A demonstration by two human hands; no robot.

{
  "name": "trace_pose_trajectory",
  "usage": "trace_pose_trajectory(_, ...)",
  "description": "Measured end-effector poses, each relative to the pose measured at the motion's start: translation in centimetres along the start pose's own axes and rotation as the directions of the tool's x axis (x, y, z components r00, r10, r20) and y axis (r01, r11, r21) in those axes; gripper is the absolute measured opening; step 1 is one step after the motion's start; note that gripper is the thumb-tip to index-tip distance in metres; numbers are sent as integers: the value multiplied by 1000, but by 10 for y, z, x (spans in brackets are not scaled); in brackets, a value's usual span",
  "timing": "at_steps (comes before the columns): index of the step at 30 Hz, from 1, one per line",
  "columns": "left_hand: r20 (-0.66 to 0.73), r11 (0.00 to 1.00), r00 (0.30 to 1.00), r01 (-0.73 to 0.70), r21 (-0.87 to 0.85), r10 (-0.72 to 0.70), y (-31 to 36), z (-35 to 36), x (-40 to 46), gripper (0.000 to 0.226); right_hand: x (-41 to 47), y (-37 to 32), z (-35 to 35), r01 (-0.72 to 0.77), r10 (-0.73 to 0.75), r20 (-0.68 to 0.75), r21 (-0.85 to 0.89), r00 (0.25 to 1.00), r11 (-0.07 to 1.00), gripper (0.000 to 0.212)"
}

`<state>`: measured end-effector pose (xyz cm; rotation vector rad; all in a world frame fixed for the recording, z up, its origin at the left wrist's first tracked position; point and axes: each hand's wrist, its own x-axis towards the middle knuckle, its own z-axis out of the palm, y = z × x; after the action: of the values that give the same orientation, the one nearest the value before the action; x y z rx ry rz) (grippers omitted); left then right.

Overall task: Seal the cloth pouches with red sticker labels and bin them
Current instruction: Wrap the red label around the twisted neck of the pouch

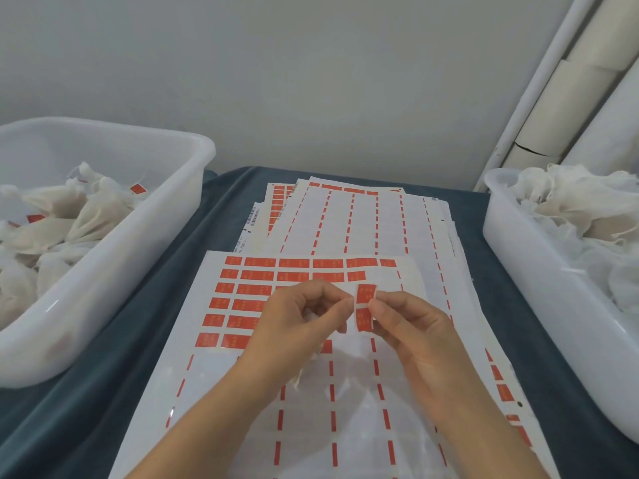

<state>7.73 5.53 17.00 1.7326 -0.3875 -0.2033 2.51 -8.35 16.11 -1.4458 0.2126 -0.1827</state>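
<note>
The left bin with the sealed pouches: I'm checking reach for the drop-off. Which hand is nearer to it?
Left. The left hand is over the sticker sheet, on the side toward that bin; the right hand, pinching the red sticker, lies farther right.

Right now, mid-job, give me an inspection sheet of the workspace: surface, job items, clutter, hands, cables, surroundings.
Surface: table under a dark blue cloth.
Job's things: red sticker label pinched between both hands; top sticker sheet partly used; left bin holds pouches bearing red labels; right bin holds unlabelled white pouches.
Clutter: used sticker sheets fanned behind the top one.
Grippers: left hand and right hand both pinch the label; white cloth shows under the left hand, its grip on it hidden.
Cables: nothing seen.
Surroundings: grey wall; pale rolls leaning at the right corner.
</note>
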Motion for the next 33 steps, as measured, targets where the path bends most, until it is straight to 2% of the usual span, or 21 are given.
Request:
trace_pose_trajectory(11, 45, 999, 999, 20, 33, -22, 5, -1, -1, 19, 0, -1, -2, 45, -45, -32, -5, 998, 999, 22)
trace_pose_trajectory(17, 76, 997, 994, 76, -11, -75, 9, -5, -1, 26, -1, -3, -1, 98, -107, -80, -111, 991, 989, 17)
trace_pose_trajectory(23, 87, 998, 995, 53, 23, -55, 10, -5, -1, 13, -2, -4, 0, 141, -157, -77, -189, 985, 972, 17)
trace_pose_trajectory(33, 57, 1000, 998, 3, 25, -5, 6, -6, -1, 19, -3, -1, 2, 191, -211, -76, -212, 975, 958, 17)
